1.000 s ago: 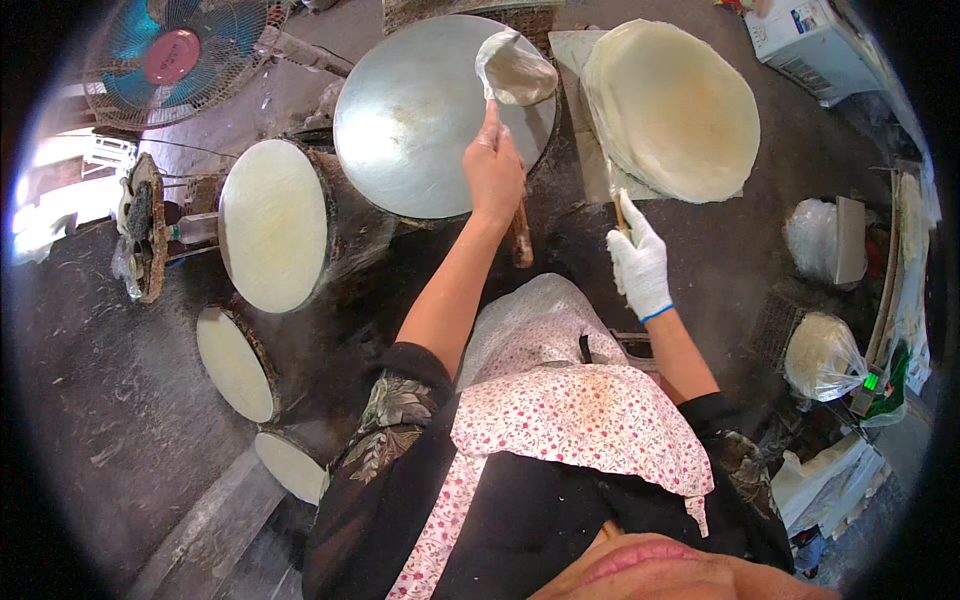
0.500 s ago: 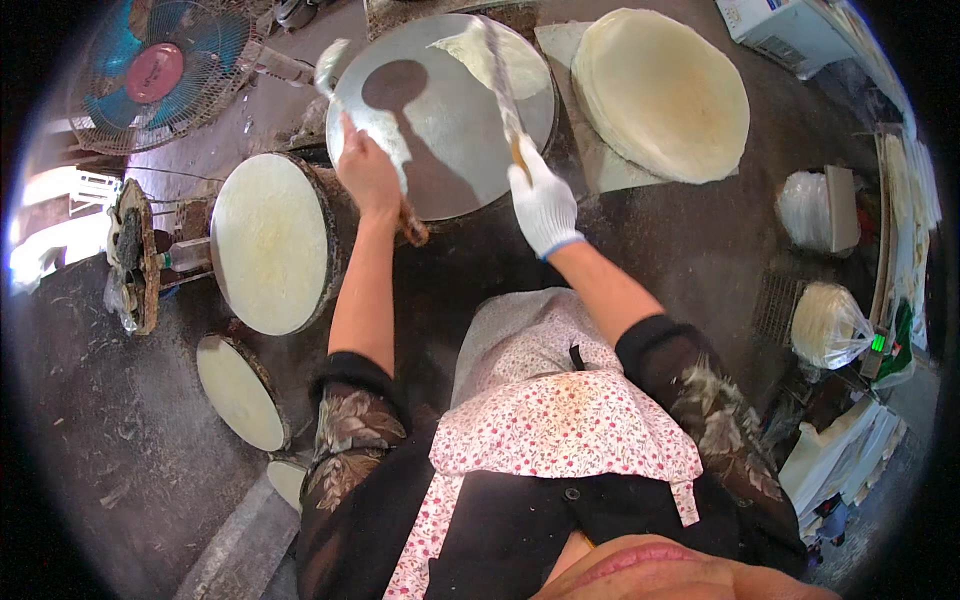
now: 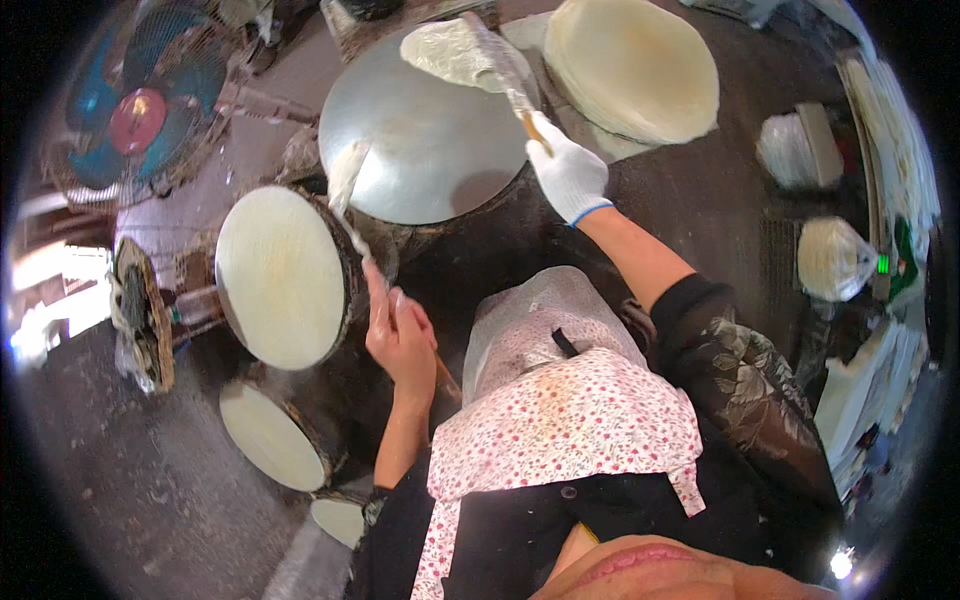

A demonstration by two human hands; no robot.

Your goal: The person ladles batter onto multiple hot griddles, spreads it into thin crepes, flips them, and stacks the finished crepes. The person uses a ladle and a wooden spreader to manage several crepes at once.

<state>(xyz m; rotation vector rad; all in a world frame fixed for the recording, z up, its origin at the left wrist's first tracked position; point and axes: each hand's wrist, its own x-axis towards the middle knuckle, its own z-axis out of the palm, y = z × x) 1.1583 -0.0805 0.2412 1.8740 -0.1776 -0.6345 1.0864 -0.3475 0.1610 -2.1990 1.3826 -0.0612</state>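
Note:
In front of me is a round grey metal griddle (image 3: 400, 125). My bare left hand (image 3: 402, 345) is closed around a long batter-coated stick (image 3: 345, 180). The stick's white, thickly coated end reaches over the griddle's near left edge, and its wooden handle comes out below the hand. My right hand (image 3: 570, 178), in a white knitted glove, grips the wooden handle of a batter-smeared spatula (image 3: 505, 75). This spatula slants over the griddle's far right part, against a patch of wet white batter (image 3: 447, 52). Whether its blade touches the metal I cannot tell.
A stack of thin round pale sheets (image 3: 632, 70) lies right of the griddle. Round pale-topped discs (image 3: 280, 275) stand on the left, with a smaller one (image 3: 272, 437) nearer me. A fan (image 3: 138, 120) is at far left. Bagged round sheets (image 3: 832, 258) sit at right.
My left hand has drawn back toward me with its stick, off the middle of the griddle. The white smear there is gone. My right hand has shifted slightly right, and the view has tilted.

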